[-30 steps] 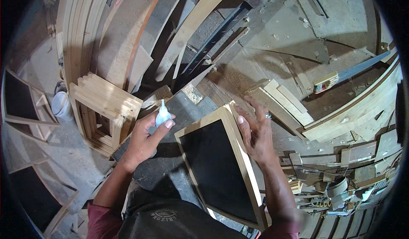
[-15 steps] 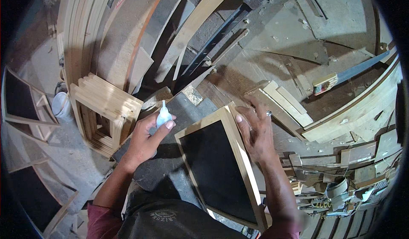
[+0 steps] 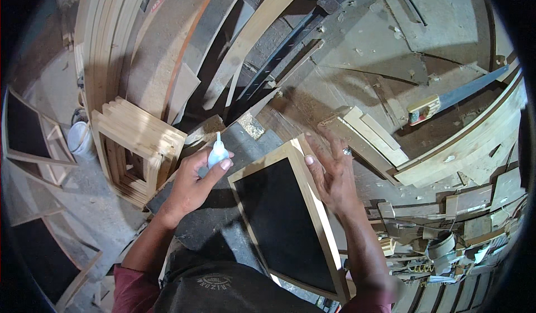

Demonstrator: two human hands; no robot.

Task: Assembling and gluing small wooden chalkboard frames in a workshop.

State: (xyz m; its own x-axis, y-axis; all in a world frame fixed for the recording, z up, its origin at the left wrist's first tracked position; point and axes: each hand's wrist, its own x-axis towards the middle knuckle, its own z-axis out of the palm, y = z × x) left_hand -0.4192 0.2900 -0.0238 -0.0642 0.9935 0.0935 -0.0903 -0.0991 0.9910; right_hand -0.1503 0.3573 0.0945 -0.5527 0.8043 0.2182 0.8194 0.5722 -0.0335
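Observation:
My left hand (image 3: 188, 189) is closed around a small whitish squeeze bottle (image 3: 218, 154), its thin nozzle pointing up. Below and to the right of it, a light wooden frame (image 3: 319, 212) with a black panel (image 3: 283, 221) lies tilted over a dark grey work surface (image 3: 204, 229). Beside the frame's right upper corner is my right hand (image 3: 336, 182), fingers spread and a ring on one of them. Its thumb is at the frame's outer edge; whether it touches the wood I cannot tell. Nothing shows in that hand.
Several stacked wooden frames (image 3: 142, 129) stand at the left, beside a white bucket (image 3: 81, 139). More black-panelled frames (image 3: 42, 251) lean at the far left. A handsaw (image 3: 463, 95) lies at the upper right near pale wood strips (image 3: 374, 134). Offcuts (image 3: 472, 204) fill the right side.
The right hand's fingers have spread slightly, and the hand has shifted a little at the frame's edge. The bottle has moved slightly right and is held more upright.

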